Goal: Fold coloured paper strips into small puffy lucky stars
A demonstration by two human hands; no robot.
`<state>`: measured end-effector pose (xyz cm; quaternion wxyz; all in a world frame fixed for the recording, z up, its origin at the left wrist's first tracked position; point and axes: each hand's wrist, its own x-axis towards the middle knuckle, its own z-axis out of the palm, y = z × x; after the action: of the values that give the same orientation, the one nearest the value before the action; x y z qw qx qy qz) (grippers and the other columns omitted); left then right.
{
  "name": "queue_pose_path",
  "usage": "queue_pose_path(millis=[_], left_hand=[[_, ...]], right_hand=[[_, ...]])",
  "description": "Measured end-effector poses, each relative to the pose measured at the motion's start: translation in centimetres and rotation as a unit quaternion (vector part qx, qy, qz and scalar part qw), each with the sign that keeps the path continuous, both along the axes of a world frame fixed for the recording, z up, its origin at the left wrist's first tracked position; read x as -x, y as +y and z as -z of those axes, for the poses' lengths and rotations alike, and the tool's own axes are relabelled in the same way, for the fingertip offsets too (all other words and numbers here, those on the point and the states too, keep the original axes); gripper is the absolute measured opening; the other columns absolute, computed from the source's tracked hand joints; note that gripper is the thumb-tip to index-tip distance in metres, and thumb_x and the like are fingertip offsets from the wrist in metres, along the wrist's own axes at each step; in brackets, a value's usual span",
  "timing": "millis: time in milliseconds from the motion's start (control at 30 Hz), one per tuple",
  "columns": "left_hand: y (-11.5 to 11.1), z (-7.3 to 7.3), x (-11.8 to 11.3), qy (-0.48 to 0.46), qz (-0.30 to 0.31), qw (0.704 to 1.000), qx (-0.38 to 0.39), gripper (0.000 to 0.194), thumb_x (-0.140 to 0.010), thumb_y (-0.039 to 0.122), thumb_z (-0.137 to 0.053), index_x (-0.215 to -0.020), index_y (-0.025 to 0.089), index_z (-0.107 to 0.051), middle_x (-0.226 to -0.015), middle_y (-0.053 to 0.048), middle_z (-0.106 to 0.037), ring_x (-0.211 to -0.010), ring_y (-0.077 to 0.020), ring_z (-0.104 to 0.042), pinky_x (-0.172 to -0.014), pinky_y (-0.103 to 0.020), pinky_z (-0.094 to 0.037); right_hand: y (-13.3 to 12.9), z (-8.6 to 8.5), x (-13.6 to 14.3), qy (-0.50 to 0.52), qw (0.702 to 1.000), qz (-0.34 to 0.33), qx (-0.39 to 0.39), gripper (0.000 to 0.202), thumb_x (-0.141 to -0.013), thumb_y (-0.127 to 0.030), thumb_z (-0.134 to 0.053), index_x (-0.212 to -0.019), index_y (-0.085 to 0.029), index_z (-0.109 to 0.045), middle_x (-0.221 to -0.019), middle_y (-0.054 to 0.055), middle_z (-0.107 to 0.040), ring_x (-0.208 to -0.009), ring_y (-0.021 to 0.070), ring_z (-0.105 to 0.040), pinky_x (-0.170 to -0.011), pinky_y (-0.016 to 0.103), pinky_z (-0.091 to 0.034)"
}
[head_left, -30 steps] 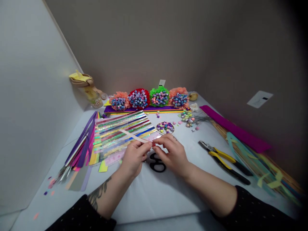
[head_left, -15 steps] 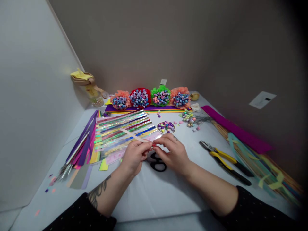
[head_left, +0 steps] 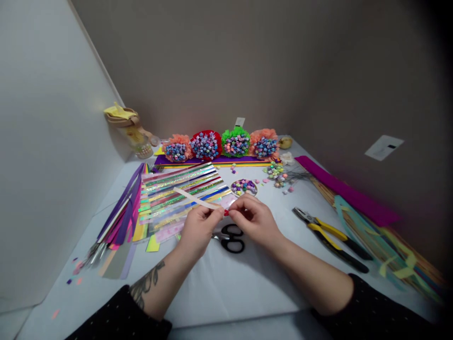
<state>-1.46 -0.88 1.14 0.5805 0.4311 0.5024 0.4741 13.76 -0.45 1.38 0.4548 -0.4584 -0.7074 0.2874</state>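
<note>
Held up over the table (head_left: 226, 295) and slanting away to the left: a pale strip (head_left: 196, 200), with a small red piece (head_left: 226, 213) at its near end, right between both hands. Pinched there by thumb and fingers of the left hand (head_left: 200, 229), and met from the other side by closed-up thumb and fingertips of the right hand (head_left: 255, 219), exact contact too small to tell. Just below, black-handled scissors (head_left: 227, 237), blades partly hidden behind the left hand. Beyond the strip, shiny striped sheets (head_left: 186, 189); near them, a round dish (head_left: 256, 190) of tiny coloured stars. Off to the right, yellow-and-black pliers (head_left: 320, 233); over to the left, a fan of coloured strips (head_left: 122, 222). And along the back, four bright star-filled bouquets (head_left: 205, 144), side by side.
</note>
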Motion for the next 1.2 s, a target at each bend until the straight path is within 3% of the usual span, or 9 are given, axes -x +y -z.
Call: queue_pose_path(millis=[100,333,667,833,1033,1200], left_hand=[[-0.1,0.1,0.0,0.024,0.008,1.000,-0.004,0.021,-0.071,0.034,-0.067,-0.066,0.014,-0.068,-0.060,0.000,-0.059,-0.052,-0.0097,-0.045,-0.048,-0.021,-0.034],[-0.3,-0.1,0.0,0.015,0.028,0.999,0.001,0.015,-0.073,0.032,-0.064,-0.071,0.017,-0.068,-0.056,0.001,-0.056,-0.050,-0.0109,-0.046,-0.047,-0.021,-0.032],[0.1,-0.6,0.2,0.052,0.079,0.995,-0.032,0.022,-0.073,0.037,-0.064,-0.066,0.016,-0.060,-0.058,0.002,-0.050,-0.053,-0.0093,-0.041,-0.050,-0.021,-0.032],[0.2,-0.6,0.3,0.108,0.098,0.988,-0.048,0.018,-0.074,0.032,-0.060,-0.065,0.016,-0.060,-0.058,0.002,-0.053,-0.052,-0.0097,-0.044,-0.051,-0.020,-0.034],[0.2,-1.0,0.6,0.190,0.058,0.974,-0.113,0.016,-0.076,0.028,-0.058,-0.066,0.017,-0.062,-0.065,0.000,-0.059,-0.060,-0.0123,-0.051,-0.057,-0.021,-0.039],[0.1,-0.7,0.6,0.218,0.025,0.967,-0.132,0.013,-0.078,0.025,-0.057,-0.068,0.017,-0.062,-0.069,-0.001,-0.063,-0.065,-0.0138,-0.056,-0.060,-0.022,-0.042]], right_hand=[[0.2,0.0,0.1,0.024,0.998,-0.002,0.053,0.014,-0.077,-0.019,-0.054,-0.063,-0.018,-0.056,-0.065,0.000,-0.055,-0.063,0.0127,-0.051,-0.055,0.024,-0.040],[0.6,0.1,-0.1,0.046,0.991,-0.017,0.122,0.012,-0.075,-0.021,-0.050,-0.064,-0.017,-0.054,-0.066,-0.001,-0.054,-0.062,0.0114,-0.048,-0.057,0.023,-0.038],[0.4,0.1,-0.3,0.010,0.999,-0.023,0.041,0.012,-0.071,-0.012,-0.052,-0.060,-0.018,-0.053,-0.063,-0.002,-0.050,-0.059,0.0105,-0.046,-0.054,0.021,-0.036],[0.3,0.1,-0.3,-0.002,0.998,-0.031,0.045,0.013,-0.071,-0.011,-0.052,-0.059,-0.018,-0.052,-0.063,-0.002,-0.050,-0.059,0.0103,-0.046,-0.054,0.022,-0.035],[0.4,0.3,-0.2,0.077,0.979,-0.045,0.182,0.015,-0.078,-0.028,-0.054,-0.069,-0.017,-0.057,-0.065,-0.001,-0.054,-0.061,0.0114,-0.048,-0.058,0.024,-0.039],[0.7,0.6,0.1,0.077,0.969,-0.051,0.231,0.020,-0.071,-0.035,-0.060,-0.068,-0.016,-0.057,-0.063,-0.002,-0.053,-0.057,0.0108,-0.044,-0.054,0.024,-0.036]])
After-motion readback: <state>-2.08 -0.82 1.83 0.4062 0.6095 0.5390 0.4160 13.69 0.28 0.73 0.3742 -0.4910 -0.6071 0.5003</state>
